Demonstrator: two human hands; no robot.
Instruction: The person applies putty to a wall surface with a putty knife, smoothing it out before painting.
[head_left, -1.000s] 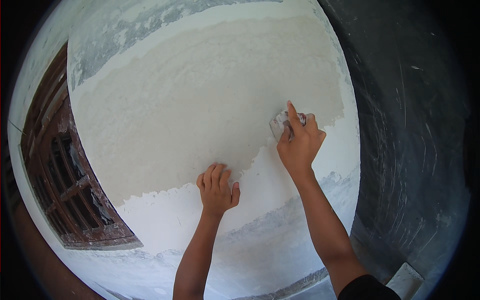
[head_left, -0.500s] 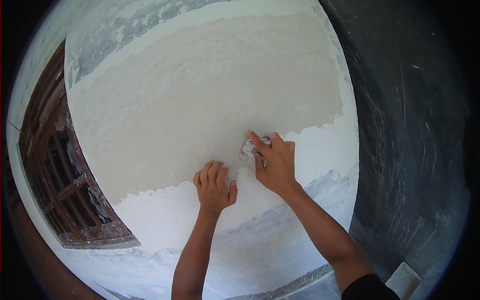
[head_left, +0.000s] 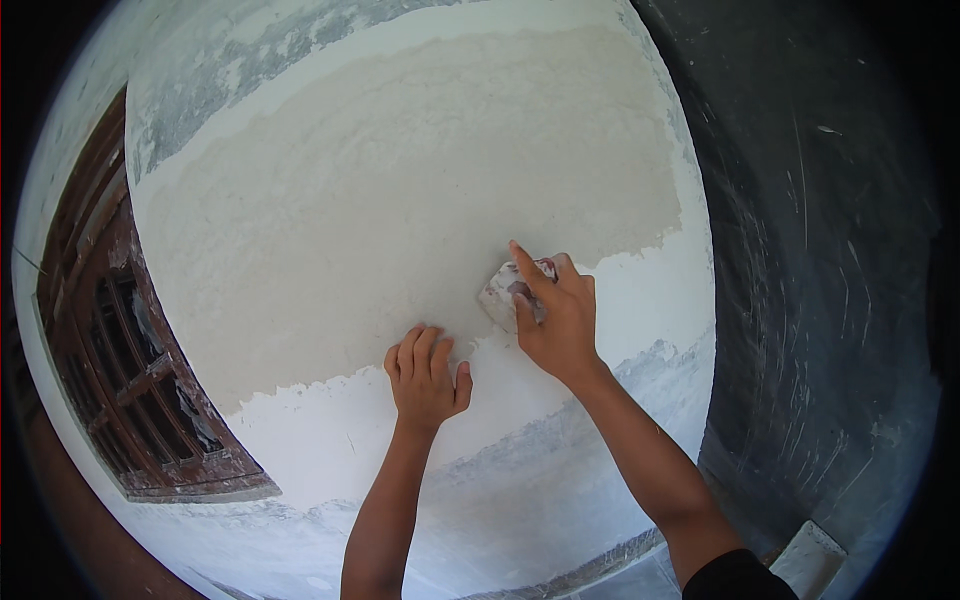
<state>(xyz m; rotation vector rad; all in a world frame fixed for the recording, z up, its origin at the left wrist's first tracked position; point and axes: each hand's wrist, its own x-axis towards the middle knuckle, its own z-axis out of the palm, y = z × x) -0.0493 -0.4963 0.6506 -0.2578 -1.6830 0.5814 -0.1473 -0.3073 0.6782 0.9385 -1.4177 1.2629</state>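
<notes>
R hand (head_left: 558,318): fingers clamped on a small flat tool (head_left: 498,298) smeared w/ white & reddish-brown; index stretched fwd past it, thumb on the near L side, other fingers partly hidden, so can't tell exact grip there. Tool's at the wall, by the lower edge of the beige patch (head_left: 400,190). L hand (head_left: 425,380) is just L of it & a bit lower, in the way on that side: fingers bent, close together, thumb apart, tips at the wall. Below: white band (head_left: 310,430), ragged top edge, then bluish-grey strip (head_left: 520,490). Far L, well apart: brown barred window (head_left: 150,375), paint-spotted. R, past wall edge: dark surface (head_left: 820,260) w/ pale scratches. Btm R: pale rect. block (head_left: 812,562) near black sleeve (head_left: 735,578).
</notes>
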